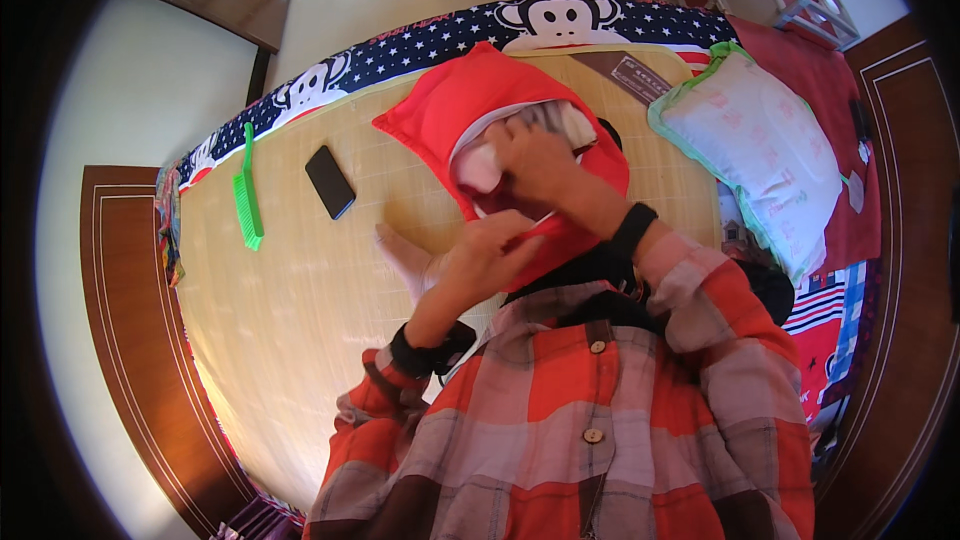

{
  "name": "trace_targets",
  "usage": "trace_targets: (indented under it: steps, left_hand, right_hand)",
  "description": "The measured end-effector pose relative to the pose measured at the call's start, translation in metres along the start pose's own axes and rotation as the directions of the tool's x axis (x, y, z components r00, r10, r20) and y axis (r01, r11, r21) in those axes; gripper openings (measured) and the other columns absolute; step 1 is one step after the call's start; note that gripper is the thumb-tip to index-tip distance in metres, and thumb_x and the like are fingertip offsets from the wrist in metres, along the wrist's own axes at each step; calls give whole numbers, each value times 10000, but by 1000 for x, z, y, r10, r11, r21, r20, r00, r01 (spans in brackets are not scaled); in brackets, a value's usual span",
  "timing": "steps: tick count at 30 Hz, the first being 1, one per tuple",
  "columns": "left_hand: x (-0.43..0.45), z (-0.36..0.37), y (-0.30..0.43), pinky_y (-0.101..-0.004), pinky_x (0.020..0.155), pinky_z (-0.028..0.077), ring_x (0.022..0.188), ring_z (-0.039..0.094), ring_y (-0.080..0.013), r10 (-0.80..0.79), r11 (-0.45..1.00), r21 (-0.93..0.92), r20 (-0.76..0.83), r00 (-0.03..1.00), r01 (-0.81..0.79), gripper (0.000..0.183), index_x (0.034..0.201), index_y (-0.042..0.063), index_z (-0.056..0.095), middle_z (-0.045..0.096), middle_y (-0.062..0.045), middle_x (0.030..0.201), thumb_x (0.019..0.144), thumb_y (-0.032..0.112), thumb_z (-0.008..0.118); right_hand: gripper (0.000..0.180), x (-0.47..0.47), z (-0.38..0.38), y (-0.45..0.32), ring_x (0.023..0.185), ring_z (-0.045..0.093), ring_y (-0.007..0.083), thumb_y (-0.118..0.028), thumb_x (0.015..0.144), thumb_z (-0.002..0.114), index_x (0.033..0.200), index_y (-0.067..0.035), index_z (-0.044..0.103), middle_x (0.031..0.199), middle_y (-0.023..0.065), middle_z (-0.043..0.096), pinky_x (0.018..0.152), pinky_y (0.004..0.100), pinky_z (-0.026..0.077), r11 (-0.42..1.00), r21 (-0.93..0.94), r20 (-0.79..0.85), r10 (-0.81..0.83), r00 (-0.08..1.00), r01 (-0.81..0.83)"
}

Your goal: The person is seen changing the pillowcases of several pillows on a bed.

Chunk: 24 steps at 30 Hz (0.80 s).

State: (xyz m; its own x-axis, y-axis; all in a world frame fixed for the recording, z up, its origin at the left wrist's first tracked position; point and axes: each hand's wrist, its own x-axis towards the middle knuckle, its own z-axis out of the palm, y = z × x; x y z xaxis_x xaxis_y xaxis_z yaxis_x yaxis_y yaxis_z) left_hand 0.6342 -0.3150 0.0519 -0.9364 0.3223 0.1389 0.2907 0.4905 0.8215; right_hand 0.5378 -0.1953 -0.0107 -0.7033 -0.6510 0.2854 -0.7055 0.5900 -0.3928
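A red fabric cushion cover (491, 84) lies before me on the bamboo mat, its opening towards me and showing a whitish edge. Inside the opening is a bundle of soft fabric pieces (480, 166), pale pink, white and grey. My right hand (529, 157) reaches into the opening with bent fingers against the pieces; it is blurred, and whether it grips one is not clear. At the near edge of the opening, my left hand (495, 247) pinches the red cover's rim. Black bands circle both wrists.
The mat (300, 330) covers a bed. A black phone (330, 181) and a green bed brush (247, 199) lie to the left. On the right rests a white pillow with green trim (757, 142). My foot (405, 251) is beside my left hand.
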Motion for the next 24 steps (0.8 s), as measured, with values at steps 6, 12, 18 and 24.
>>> trace_targets:
  steps: [6,12,18,24]
  left_hand:
    - [-23,10,-22,-334,563,463,669,572,-267,109,923,356,119,987,-145,72,802,57,583,576,-87,769,761,111,607]
    - [1,-6,-24,-363,554,455,674,568,-275,172,914,387,-102,980,-120,75,808,65,571,544,-98,743,787,134,593]
    - [17,-12,-48,-289,527,406,598,541,-210,-30,977,187,-362,932,104,106,813,14,557,540,-108,690,805,113,593]
    - [-22,-48,-134,-242,559,423,664,552,-111,-404,914,-237,-607,684,330,211,851,22,596,583,-44,731,874,225,544]
  right_hand:
    - [353,-31,-59,3,753,606,324,-396,814,516,1044,-129,538,829,158,615,639,426,478,981,129,595,42,802,-146]
    - [190,-32,-88,44,570,564,318,-264,874,467,829,-124,587,626,103,579,520,391,445,976,-102,442,-131,887,194]
    - [159,33,-101,46,600,553,290,-223,819,550,728,-95,572,665,84,557,528,373,428,978,207,109,5,994,-28]
    - [206,38,-48,55,846,548,282,-290,781,587,855,-98,574,853,104,564,713,379,445,995,73,-110,71,991,-63]
